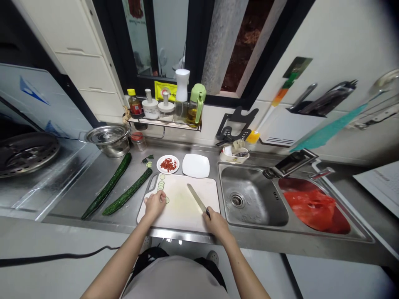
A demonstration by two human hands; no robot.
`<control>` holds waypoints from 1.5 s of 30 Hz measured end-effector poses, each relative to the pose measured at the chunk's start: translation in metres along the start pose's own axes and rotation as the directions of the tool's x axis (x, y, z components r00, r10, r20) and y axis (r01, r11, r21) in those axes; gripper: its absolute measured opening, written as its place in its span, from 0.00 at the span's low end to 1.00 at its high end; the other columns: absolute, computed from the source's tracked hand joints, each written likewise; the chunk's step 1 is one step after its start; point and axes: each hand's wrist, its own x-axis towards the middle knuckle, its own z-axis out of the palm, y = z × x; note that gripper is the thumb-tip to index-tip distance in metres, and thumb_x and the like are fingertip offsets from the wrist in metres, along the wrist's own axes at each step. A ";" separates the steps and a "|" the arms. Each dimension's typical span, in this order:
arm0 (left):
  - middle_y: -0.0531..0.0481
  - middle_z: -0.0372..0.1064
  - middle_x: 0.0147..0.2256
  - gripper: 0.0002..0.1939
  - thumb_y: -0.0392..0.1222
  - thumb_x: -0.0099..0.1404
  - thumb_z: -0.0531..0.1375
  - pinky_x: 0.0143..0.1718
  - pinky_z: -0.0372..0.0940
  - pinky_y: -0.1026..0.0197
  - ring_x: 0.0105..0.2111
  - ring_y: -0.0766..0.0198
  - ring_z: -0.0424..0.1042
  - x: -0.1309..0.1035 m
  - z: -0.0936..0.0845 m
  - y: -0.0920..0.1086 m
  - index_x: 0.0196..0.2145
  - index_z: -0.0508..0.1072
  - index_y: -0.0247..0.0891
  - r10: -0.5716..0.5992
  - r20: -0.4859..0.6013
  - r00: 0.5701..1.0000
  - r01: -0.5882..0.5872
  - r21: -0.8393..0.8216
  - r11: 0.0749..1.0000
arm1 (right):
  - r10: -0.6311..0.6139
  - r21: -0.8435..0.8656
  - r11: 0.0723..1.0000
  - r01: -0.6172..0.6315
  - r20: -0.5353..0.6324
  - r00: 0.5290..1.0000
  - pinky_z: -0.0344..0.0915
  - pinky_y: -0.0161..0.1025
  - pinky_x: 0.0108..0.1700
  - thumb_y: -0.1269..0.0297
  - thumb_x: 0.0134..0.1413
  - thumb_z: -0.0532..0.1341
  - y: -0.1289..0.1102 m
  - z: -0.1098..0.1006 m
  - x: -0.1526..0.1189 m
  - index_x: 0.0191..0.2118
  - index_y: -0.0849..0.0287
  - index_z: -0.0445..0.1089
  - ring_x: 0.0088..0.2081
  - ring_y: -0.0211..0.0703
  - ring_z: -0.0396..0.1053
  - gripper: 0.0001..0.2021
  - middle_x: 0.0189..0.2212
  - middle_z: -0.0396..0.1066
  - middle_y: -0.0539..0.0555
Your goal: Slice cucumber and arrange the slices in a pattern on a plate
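Note:
A white cutting board [183, 216] lies on the steel counter. My right hand [215, 222] is wrapped round the handle of a knife [197, 197], whose blade points up and left over the board. At the board's left side, my left hand [155, 204] has its fingers bent together beside a short row of cucumber slices [161, 184]; whether it pinches a slice is hidden. One slice [167, 200] lies just right of those fingers. Behind the board stand a plate of red pieces [168, 165] and a white square plate [195, 165].
Two long cucumbers [108, 189] [127, 194] lie left of the board. A lidded steel pot [112, 143] stands behind them. To the right are a sink [252, 199] and a red bag [311, 207] in a second basin. Seasoning bottles [181, 106] line a wall shelf.

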 end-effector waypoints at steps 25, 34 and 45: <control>0.46 0.73 0.43 0.13 0.44 0.61 0.54 0.45 0.55 0.51 0.47 0.50 0.67 0.028 -0.021 -0.018 0.41 0.75 0.45 -0.046 -0.113 0.993 0.056 0.083 0.995 | 0.028 0.003 1.000 -0.028 0.012 1.000 0.54 0.36 0.33 0.60 0.64 0.46 -0.003 0.000 0.005 0.46 0.55 0.63 0.42 0.47 0.72 0.13 0.40 0.75 0.58; 0.43 0.70 0.47 0.19 0.49 0.63 0.53 0.47 0.53 0.48 0.49 0.48 0.65 0.083 -0.023 0.001 0.49 0.73 0.45 -0.046 -0.162 0.986 0.072 0.160 0.984 | 0.048 -0.002 0.999 -0.048 0.021 0.999 0.58 0.39 0.36 0.60 0.64 0.46 -0.007 -0.001 0.002 0.48 0.56 0.62 0.43 0.50 0.72 0.13 0.41 0.75 0.60; 0.41 0.70 0.47 0.15 0.47 0.62 0.54 0.47 0.52 0.47 0.49 0.47 0.64 0.107 -0.015 0.007 0.43 0.76 0.44 -0.034 -0.156 0.987 0.075 0.267 0.961 | 0.045 -0.002 0.999 -0.045 0.006 0.999 0.58 0.38 0.37 0.62 0.64 0.46 -0.008 0.000 0.001 0.48 0.56 0.62 0.43 0.49 0.72 0.13 0.41 0.75 0.60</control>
